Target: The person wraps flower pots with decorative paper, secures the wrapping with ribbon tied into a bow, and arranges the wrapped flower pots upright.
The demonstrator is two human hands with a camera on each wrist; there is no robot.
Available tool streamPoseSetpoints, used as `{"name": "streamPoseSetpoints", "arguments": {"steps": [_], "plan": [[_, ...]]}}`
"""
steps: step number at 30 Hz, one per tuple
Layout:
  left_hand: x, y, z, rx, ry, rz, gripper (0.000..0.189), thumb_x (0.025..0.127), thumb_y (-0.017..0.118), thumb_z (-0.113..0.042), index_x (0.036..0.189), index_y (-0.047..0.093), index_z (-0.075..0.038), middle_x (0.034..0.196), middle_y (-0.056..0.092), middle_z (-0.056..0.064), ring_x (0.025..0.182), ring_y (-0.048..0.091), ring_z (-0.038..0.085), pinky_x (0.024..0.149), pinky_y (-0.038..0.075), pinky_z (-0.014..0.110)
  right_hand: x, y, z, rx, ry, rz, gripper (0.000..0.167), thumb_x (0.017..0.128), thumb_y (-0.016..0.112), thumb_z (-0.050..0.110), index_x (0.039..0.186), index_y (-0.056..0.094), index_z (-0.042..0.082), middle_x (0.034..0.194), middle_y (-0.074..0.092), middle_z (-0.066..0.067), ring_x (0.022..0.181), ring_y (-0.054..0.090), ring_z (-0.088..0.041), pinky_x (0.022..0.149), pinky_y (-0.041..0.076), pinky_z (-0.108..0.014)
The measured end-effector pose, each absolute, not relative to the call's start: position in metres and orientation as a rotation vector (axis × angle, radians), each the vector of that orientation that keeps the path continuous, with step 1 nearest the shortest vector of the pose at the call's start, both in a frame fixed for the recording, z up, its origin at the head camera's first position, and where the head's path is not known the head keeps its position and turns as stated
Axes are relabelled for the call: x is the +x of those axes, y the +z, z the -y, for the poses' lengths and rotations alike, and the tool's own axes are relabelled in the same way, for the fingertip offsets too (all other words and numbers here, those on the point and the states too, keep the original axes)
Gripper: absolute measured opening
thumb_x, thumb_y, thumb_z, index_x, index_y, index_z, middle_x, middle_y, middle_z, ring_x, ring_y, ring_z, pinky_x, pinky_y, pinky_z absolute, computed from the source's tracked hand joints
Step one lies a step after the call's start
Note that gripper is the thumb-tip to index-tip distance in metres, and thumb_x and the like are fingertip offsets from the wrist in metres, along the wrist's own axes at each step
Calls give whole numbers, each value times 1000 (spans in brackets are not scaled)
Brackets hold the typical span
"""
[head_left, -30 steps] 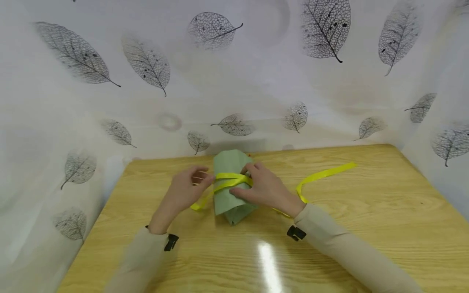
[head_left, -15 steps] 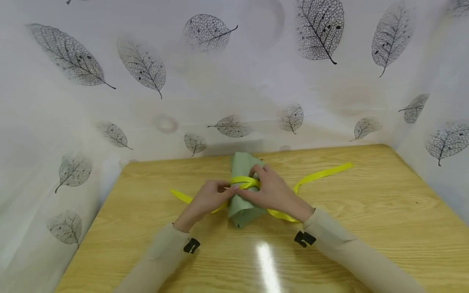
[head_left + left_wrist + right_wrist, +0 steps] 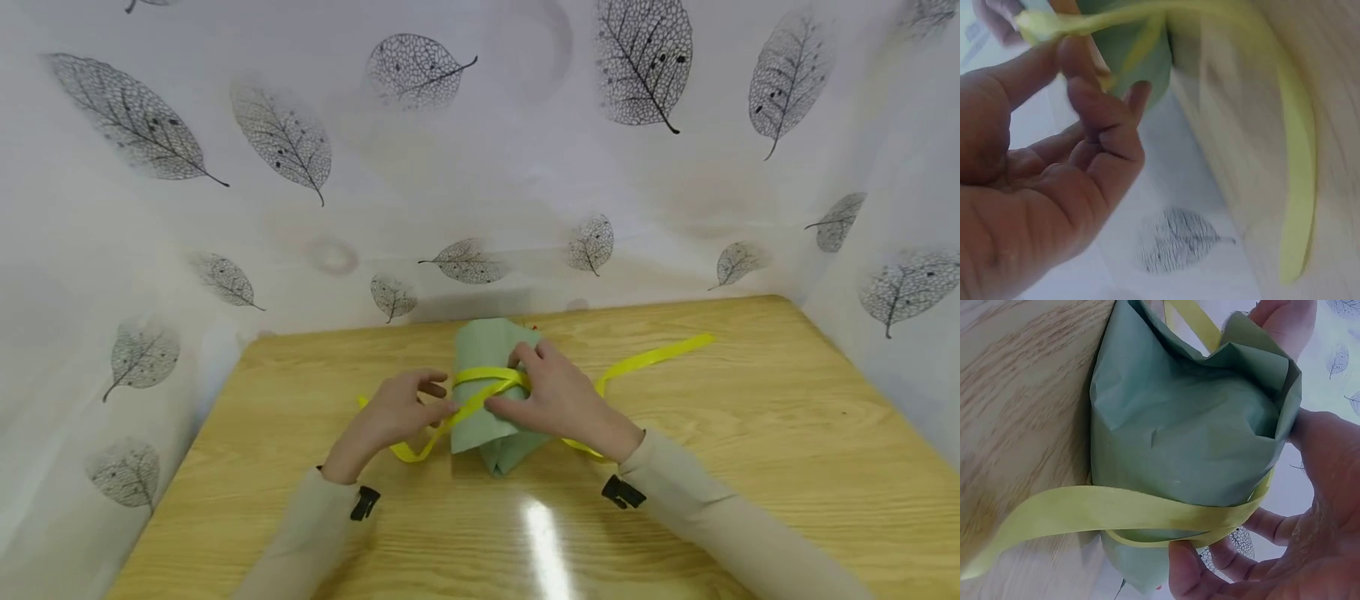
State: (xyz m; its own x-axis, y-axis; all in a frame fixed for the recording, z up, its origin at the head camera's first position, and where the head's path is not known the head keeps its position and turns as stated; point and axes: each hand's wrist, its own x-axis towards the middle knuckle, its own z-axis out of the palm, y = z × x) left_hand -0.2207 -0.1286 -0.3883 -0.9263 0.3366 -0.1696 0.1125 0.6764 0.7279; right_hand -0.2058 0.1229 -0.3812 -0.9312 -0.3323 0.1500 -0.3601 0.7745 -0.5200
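A bundle wrapped in sage-green paper (image 3: 480, 340) lies on the table, its folded end toward me. Yellow ribbon (image 3: 480, 372) goes around its middle and crosses over itself near my right fingers. My left hand (image 3: 390, 411), just left of the bundle, pinches one ribbon length between thumb and index finger. In the left wrist view the ribbon tail (image 3: 1300, 156) hangs from that pinch in a long curve. My right hand (image 3: 564, 402) grips the bundle's right side, thumb near the crossing, as the right wrist view of the wrapped paper (image 3: 1179, 437) also shows. The bundle's contents are hidden.
The wooden table (image 3: 750, 433) ends at a white leaf-printed cloth (image 3: 525, 167) behind and at both sides. Another ribbon tail (image 3: 660, 354) stretches right of the bundle. A small red bit (image 3: 535, 327) shows at the bundle's far end.
My left hand came in to the crossing near my right thumb, then drew back left with a ribbon length pinched. The bundle tilted right and came partly back; my right hand kept its grip.
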Motion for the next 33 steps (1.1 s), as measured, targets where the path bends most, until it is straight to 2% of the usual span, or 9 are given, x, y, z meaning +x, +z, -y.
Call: {"name": "streamPoseSetpoints", "arguments": {"steps": [3,6,9,12,14,17,20,25,33], "plan": [[-218,-384,134,418,1170,-2704,46,98,70,-26,140,60,-8,130,69,12,88,70,17,71,57,30,-205,-381,-122,573,851,2896,50,84,76,53,109,59,14,95,53,-6,73,49,-17,56,42,-28],[-216,-380,126,691,1253,-2778,40,96,73,-23,133,65,-9,128,70,10,96,70,20,74,59,31,-204,-382,-123,596,826,2868,48,85,77,54,104,59,14,92,51,-6,71,48,-17,55,41,-27],[-216,-378,112,1055,1238,-2789,40,94,76,-23,131,67,-9,132,69,10,112,69,26,85,60,38,-203,-382,-125,624,803,2840,48,86,76,54,103,58,13,90,49,-6,68,45,-16,54,39,-26],[-218,-379,100,1256,1152,-2797,42,91,79,-24,129,69,-7,136,67,13,125,64,30,99,56,46,-204,-381,-128,655,838,2847,46,89,75,51,107,61,12,93,50,-7,68,47,-16,55,40,-27],[-220,-380,97,1279,1113,-2792,43,90,80,-24,127,70,-6,138,66,15,130,61,32,107,51,48,-204,-380,-133,681,886,2861,43,91,74,46,113,64,11,98,54,-7,73,52,-17,60,45,-29],[-221,-382,94,1251,1083,-2773,44,88,82,-24,126,70,-5,139,66,15,131,61,32,110,49,49,-203,-378,-141,734,960,2847,37,96,70,37,120,67,10,109,64,-10,88,63,-23,72,55,-38],[-222,-385,91,1221,1078,-2793,42,91,80,-27,126,71,-6,138,67,12,129,63,29,108,51,46,-204,-379,-149,772,1020,2790,22,100,65,25,115,69,9,112,71,-10,99,69,-27,82,59,-43],[-221,-389,84,1212,1088,-2875,33,91,79,-28,118,75,-9,131,71,10,124,67,26,106,53,42,-204,-381,-159,766,1132,2759,7,103,62,15,104,68,13,107,75,-5,102,73,-27,85,61,-41],[-215,-388,79,1179,1124,-2909,24,89,81,-18,110,76,-7,126,73,12,117,70,27,98,57,40,-197,-381,-171,913,1201,2768,6,103,60,12,101,66,13,126,71,-14,115,71,-33,86,61,-39]]}}
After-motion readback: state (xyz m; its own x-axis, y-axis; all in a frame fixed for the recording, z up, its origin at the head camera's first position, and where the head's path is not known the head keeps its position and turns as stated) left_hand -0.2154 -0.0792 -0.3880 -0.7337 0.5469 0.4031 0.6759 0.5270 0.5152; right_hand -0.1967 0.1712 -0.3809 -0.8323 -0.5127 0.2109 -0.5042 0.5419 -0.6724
